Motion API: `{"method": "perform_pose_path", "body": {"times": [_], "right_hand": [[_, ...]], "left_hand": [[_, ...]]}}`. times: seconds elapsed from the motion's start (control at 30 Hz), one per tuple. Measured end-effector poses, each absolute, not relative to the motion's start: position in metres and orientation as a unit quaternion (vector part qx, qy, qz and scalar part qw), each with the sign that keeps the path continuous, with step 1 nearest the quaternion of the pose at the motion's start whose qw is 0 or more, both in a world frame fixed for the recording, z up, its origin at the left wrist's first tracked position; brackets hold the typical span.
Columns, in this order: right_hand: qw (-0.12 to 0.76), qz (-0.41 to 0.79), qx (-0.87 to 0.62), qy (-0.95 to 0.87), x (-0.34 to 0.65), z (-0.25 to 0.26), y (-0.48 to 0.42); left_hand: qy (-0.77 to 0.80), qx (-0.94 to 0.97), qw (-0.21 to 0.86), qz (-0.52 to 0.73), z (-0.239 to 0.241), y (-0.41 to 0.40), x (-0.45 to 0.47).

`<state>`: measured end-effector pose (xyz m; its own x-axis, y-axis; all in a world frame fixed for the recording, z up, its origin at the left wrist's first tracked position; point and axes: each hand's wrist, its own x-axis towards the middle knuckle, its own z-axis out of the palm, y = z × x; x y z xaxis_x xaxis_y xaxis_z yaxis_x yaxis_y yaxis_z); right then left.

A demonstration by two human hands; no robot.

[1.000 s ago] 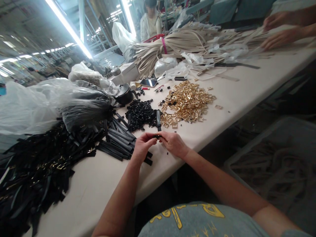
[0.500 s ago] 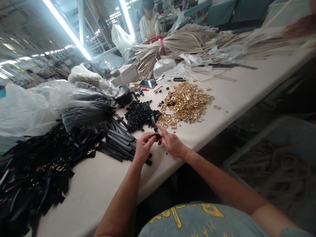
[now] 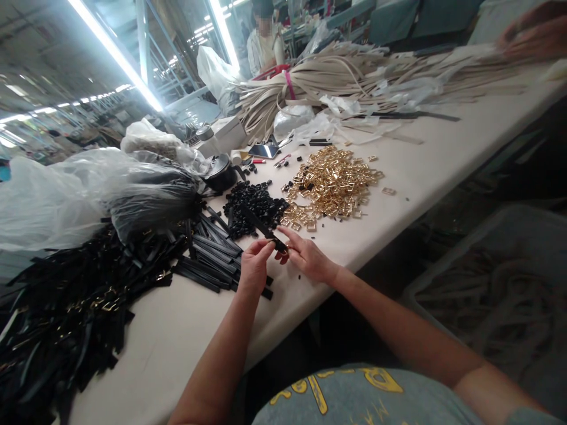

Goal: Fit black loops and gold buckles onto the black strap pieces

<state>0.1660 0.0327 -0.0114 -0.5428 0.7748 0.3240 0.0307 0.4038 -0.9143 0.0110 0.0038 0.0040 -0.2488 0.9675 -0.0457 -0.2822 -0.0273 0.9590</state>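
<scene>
In my head view, my left hand (image 3: 256, 267) pinches a black strap (image 3: 258, 221) between thumb and fingertips near its lower end; my right hand (image 3: 309, 258) has its fingers curled closed on that same end, index finger extended, with a glint of gold there; the strap slants up and leftward before the heap of small black pieces (image 3: 256, 193); the gold buckles (image 3: 334, 180) lie beyond my right hand, the loose black strips (image 3: 211, 255) beside my left, all on the pale table (image 3: 153, 348).
</scene>
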Motion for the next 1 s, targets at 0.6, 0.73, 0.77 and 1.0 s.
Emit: {"method": "perform_pose_path", "body": {"times": [0.6,0.73,0.77,1.0], "right_hand": [[0.388,0.556,-0.315,-0.664,0.157,-0.010,0.032],[0.388,0.578,-0.312,-0.646,0.158,-0.003,0.033],[0.389,0.570,-0.321,-0.649,0.157,-0.002,0.033],[0.386,0.513,-0.354,-0.680,0.154,-0.002,0.037]], "left_hand": [[0.558,0.504,0.305,0.584,-0.004,0.001,0.009],[0.551,0.532,0.291,0.573,-0.005,0.001,0.011],[0.549,0.540,0.286,0.569,-0.005,0.001,0.012],[0.550,0.542,0.300,0.560,-0.002,0.000,0.014]]}}
